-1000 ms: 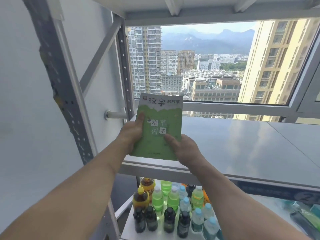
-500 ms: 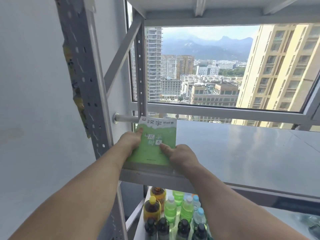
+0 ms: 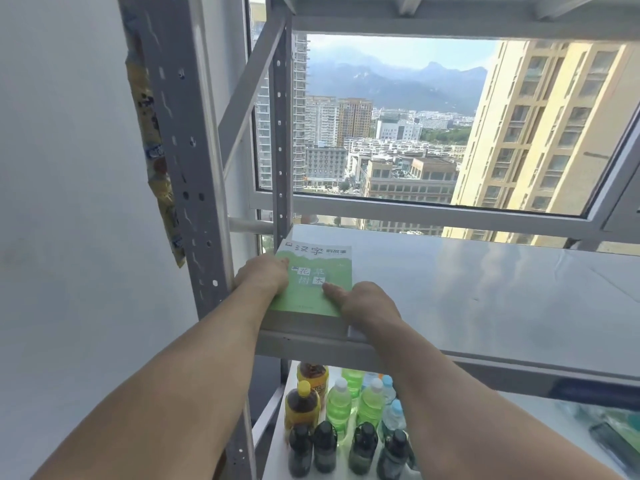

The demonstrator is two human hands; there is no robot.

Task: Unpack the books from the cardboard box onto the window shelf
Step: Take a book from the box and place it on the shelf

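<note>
A green paperback book with Chinese characters on its cover lies flat at the front left corner of the grey metal window shelf. My left hand grips the book's left edge, thumb on the cover. My right hand holds the near right corner, thumb pressed on the cover and the fingers hidden past the shelf's front edge. The cardboard box is out of view.
A grey perforated rack upright stands just left of the book, with a white wall beyond it. The window frame runs behind the shelf. Several drink bottles stand on the lower shelf below my arms.
Both hands lowered the book from upright in front of the window until it lay flat on the shelf corner. My view moved closer and to the left.
</note>
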